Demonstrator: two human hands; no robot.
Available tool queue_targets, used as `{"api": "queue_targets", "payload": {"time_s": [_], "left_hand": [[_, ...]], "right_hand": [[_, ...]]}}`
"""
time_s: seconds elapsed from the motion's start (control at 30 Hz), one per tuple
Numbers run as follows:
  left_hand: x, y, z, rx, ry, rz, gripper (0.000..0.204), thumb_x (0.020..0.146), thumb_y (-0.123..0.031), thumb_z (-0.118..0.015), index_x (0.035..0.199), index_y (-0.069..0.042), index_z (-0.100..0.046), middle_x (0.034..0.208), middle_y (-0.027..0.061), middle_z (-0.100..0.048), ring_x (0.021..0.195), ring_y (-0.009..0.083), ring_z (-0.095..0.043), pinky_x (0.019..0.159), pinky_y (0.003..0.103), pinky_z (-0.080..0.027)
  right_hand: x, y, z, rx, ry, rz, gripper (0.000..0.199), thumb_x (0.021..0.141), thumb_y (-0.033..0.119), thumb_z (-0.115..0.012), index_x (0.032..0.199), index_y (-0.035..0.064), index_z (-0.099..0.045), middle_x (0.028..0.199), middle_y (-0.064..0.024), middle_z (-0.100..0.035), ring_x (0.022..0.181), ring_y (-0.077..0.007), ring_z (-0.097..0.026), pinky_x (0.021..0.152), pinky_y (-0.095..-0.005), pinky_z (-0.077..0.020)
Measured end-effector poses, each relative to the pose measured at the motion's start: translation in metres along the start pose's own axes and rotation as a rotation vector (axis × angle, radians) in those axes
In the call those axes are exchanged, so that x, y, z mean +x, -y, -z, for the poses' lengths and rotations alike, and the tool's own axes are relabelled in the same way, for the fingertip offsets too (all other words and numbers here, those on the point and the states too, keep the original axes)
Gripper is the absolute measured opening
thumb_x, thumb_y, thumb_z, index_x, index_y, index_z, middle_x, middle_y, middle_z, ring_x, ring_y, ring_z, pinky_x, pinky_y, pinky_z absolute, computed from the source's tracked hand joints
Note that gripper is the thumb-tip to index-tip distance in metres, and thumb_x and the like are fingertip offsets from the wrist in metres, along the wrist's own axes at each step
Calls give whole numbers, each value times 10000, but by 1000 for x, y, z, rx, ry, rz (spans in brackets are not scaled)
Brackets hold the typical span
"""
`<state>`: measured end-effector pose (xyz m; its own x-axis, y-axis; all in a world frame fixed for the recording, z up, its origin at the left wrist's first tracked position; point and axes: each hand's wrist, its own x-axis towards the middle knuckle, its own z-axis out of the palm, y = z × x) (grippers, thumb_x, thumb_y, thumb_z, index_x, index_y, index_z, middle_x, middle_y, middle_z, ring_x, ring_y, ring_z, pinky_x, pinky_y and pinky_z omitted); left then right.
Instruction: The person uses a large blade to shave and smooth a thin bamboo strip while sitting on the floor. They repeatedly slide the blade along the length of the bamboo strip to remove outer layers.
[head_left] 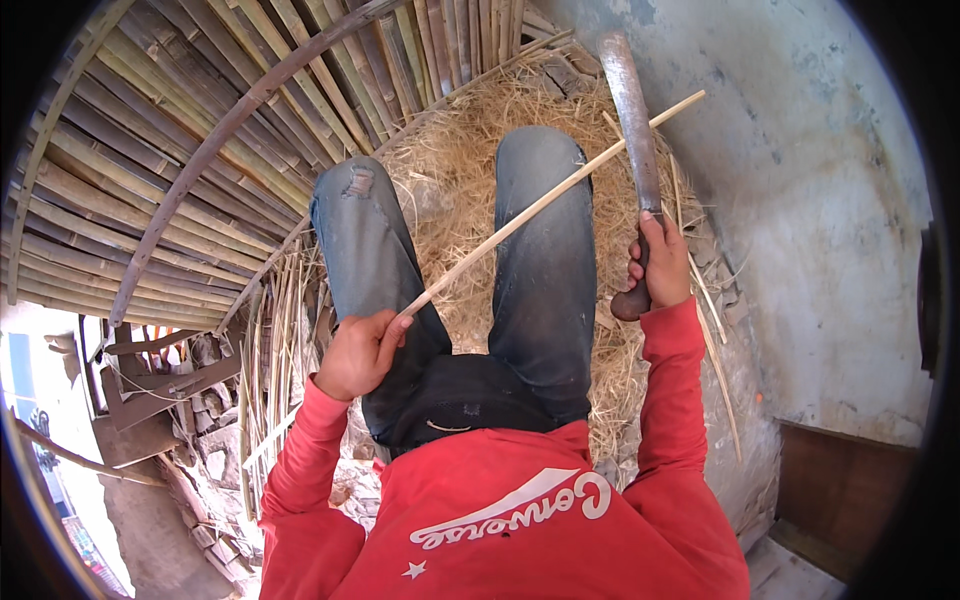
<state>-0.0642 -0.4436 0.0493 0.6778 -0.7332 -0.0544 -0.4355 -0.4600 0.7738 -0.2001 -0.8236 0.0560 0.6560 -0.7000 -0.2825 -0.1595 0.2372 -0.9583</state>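
My left hand point(360, 352) is closed round the lower end of a long, pale bamboo strip point(510, 232). The strip slants up to the right across both of my thighs, and its far end sticks out past the machete. In my right hand point(664, 262), the fingers wrap the dark wooden handle of a machete point(630, 110), whose long, stained metal blade points away from me. Blade and strip cross near the upper right; the blade appears to lie over the strip, though whether they touch I cannot tell.
Pale shavings point(450, 120) cover the ground around my legs. A large panel of bamboo slats point(170, 130) with curved rods leans at the upper left. Thin strips point(262, 370) stand below it. A bluish-grey wall point(800, 200) rises at right, above a brown wooden board point(835, 490).
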Motion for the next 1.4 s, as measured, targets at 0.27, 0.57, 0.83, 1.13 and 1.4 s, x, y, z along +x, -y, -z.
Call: {"api": "queue_targets", "payload": {"time_s": [0.27,0.57,0.83,1.13,1.4], "left_hand": [[12,3,-18,-68,-44,-23,387,1082,-225,-581,782,12,-639,626,157,-610,557,299,-630,572,390,-476],[31,-9,-17,-49,-19,-14,403,1087,-261,-568,803,14,-643,641,183,-611,589,361,-623,577,419,-473],[35,-12,-19,-113,-1,12,406,1087,-278,-567,828,20,-661,659,207,-620,606,409,-633,593,450,-486],[40,-4,-24,-214,-7,-9,445,1105,-294,-545,788,-1,-651,579,60,-530,534,141,-495,531,341,-394],[28,2,1,-132,42,49,425,1085,-288,-578,795,14,-652,591,157,-540,521,293,-519,554,404,-427]], "right_hand": [[-40,-3,-11,-205,195,-57,203,1038,262,-657,999,76,-584,663,1,-527,462,-67,-469,398,-250,-383],[-52,-4,-9,-249,289,-143,209,1035,251,-656,1067,59,-581,663,5,-526,450,-72,-468,401,-250,-387],[-37,0,-12,-49,94,-75,194,1035,244,-655,1043,62,-587,672,2,-535,469,-66,-459,411,-247,-400],[-60,-12,-24,-395,419,-59,220,1022,271,-681,1077,69,-611,668,25,-538,471,-62,-468,420,-247,-395],[30,11,14,-93,-34,64,235,1046,331,-632,1028,106,-567,690,11,-528,469,-61,-464,394,-250,-393]]}}
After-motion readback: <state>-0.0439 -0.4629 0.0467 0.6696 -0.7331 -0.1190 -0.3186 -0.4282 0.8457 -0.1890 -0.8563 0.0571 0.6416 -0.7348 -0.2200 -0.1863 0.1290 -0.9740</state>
